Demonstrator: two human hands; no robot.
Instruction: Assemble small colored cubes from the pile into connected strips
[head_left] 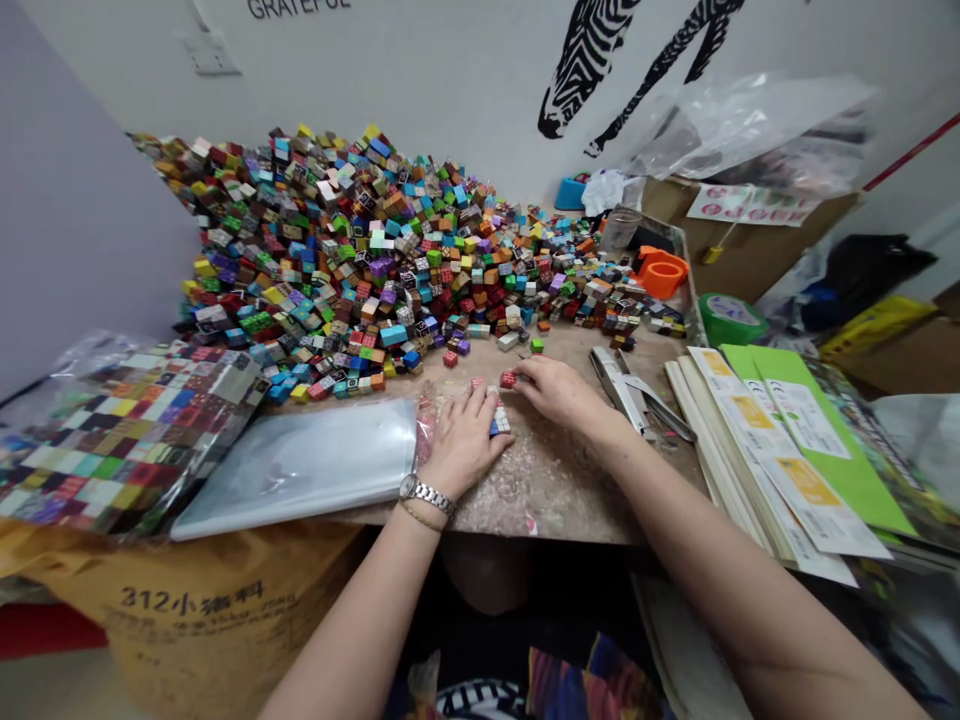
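Note:
My left hand lies flat with its fingers stretched out over a small group of cubes, which show white, blue and red at its right edge. Most of that group is hidden under the palm and fingers. Just to the right, my right hand pinches a small red cube between thumb and fingertips, right beside the group. Behind both hands rises a large heap of multicoloured patterned cubes. A loose red cube and a green cube sit at its front edge.
Left are a bag of packed cubes and a stack of clear plastic sleeves, above a yellow sack. To the right lie a stapler, printed cards, an orange tape dispenser and green tape. A cardboard box stands behind.

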